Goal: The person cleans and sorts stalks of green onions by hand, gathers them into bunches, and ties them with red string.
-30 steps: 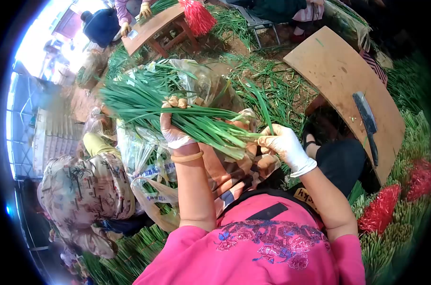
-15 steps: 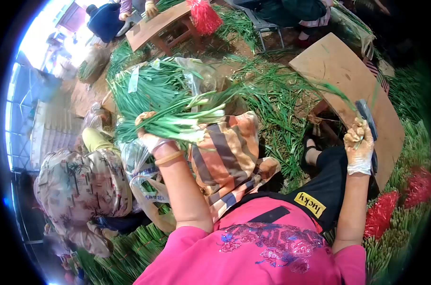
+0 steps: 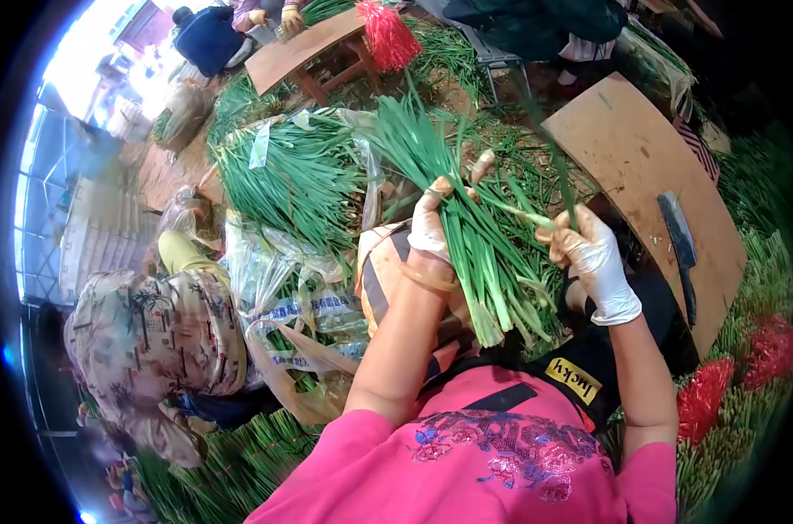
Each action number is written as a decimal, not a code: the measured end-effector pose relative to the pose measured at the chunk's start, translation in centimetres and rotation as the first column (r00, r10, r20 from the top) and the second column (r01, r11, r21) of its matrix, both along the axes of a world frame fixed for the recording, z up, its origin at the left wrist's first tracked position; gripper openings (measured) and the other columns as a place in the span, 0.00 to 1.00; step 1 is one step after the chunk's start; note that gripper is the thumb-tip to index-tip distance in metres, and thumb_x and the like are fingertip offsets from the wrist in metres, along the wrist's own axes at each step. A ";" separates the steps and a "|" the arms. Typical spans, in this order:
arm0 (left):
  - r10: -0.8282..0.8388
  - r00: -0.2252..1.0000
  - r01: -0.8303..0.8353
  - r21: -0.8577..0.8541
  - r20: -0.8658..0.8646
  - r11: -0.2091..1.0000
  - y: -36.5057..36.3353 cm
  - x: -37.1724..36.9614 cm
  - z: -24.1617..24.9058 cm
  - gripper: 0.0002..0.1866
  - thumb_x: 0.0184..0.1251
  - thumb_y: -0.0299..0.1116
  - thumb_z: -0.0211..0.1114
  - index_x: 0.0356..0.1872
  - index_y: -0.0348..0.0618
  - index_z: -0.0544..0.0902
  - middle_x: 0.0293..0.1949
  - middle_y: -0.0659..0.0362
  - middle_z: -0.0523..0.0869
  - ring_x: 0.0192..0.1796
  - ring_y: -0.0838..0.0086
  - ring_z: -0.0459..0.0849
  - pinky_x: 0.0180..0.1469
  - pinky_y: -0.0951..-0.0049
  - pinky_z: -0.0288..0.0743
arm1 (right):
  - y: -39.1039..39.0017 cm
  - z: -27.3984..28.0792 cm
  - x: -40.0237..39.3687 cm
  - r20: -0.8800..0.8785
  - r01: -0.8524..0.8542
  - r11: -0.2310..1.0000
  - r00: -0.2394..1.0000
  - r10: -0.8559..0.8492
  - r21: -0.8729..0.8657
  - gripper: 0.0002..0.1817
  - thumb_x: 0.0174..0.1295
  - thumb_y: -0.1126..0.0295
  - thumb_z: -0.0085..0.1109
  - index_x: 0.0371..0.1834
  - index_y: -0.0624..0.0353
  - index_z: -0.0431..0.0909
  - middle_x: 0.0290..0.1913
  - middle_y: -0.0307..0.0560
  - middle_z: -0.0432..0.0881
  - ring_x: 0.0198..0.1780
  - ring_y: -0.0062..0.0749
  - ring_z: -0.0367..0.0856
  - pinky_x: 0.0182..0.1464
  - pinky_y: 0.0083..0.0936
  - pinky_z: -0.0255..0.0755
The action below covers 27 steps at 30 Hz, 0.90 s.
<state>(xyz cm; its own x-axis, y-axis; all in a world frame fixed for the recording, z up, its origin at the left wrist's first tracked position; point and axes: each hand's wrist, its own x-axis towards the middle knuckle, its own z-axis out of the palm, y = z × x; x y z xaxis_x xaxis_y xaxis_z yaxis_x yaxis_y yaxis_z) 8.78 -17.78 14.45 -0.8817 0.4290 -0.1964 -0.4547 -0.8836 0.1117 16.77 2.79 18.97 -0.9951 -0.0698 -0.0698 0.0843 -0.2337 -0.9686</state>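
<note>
My left hand [image 3: 433, 229], in a thin pale glove, is closed around a bunch of green onions [image 3: 484, 262]. Their leafy tops point up and away, and the pale root ends point down toward my lap. My gloved right hand [image 3: 596, 262] is just right of the bunch, with its fingers pinched on a single green onion stalk [image 3: 520, 211]. To the right of that hand, a cleaver [image 3: 679, 240] with a dark handle lies on a curved wooden board [image 3: 628, 140].
A pile of green onions [image 3: 283, 175] lies on plastic ahead. Beside it are a clear plastic bag [image 3: 283, 306] and a person in a patterned top [image 3: 152, 341]. Red plastic strips [image 3: 702, 397] are at right. Another wooden bench [image 3: 305, 52] stands farther off, with people working near it.
My left hand has moved right from the pile with the bunch, which is now turned upright. My right hand has left the cleaver on the board and come left to a stalk.
</note>
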 end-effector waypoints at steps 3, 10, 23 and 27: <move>-0.026 0.984 0.054 0.155 -0.177 0.986 0.0 -0.1 0.5 0.04 0.57 0.32 0.62 0.32 0.47 0.79 0.47 0.57 0.83 0.29 0.72 0.80 0.31 0.73 0.79 | 0.4 0.2 0.5 0.106 -0.043 0.978 0.994 0.021 0.205 0.07 0.64 0.70 0.55 0.34 0.61 0.71 0.33 0.46 0.82 0.22 0.14 0.69 0.23 0.11 0.62; 0.381 0.888 -0.420 -0.118 -0.258 0.900 -4.8 -1.8 1.3 0.08 0.59 0.33 0.63 0.39 0.49 0.78 0.34 0.67 0.80 0.30 0.77 0.78 0.34 0.74 0.75 | 6.2 -3.4 1.7 0.165 0.310 0.942 0.930 -0.328 0.130 0.05 0.63 0.71 0.54 0.33 0.61 0.75 0.26 0.40 0.81 0.16 0.09 0.63 0.15 0.09 0.52; 0.225 0.944 -0.231 0.002 -0.241 0.973 -4.6 -0.6 2.6 0.09 0.62 0.34 0.61 0.42 0.47 0.75 0.34 0.67 0.79 0.32 0.78 0.78 0.32 0.76 0.76 | -0.2 0.2 -0.5 -0.134 -0.216 0.941 0.957 0.257 0.261 0.27 0.58 0.64 0.58 0.60 0.64 0.69 0.60 0.49 0.73 0.60 0.31 0.69 0.63 0.26 0.61; 0.079 0.945 -0.089 -0.016 -0.318 0.996 -4.2 -0.4 2.1 0.10 0.63 0.35 0.61 0.43 0.47 0.77 0.37 0.66 0.80 0.36 0.76 0.78 0.38 0.74 0.74 | -2.5 0.8 -0.6 -0.024 -0.356 0.911 0.929 0.369 0.210 0.34 0.54 0.66 0.64 0.65 0.61 0.64 0.59 0.47 0.73 0.57 0.25 0.70 0.60 0.25 0.64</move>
<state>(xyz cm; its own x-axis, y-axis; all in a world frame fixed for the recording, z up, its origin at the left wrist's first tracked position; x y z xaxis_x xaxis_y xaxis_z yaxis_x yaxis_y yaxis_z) 8.36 -22.01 16.56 -0.9331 0.3488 0.0875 -0.3157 -0.9111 0.2650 16.19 0.26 19.72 -0.9068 -0.4174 -0.0593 0.0658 -0.0011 -0.9978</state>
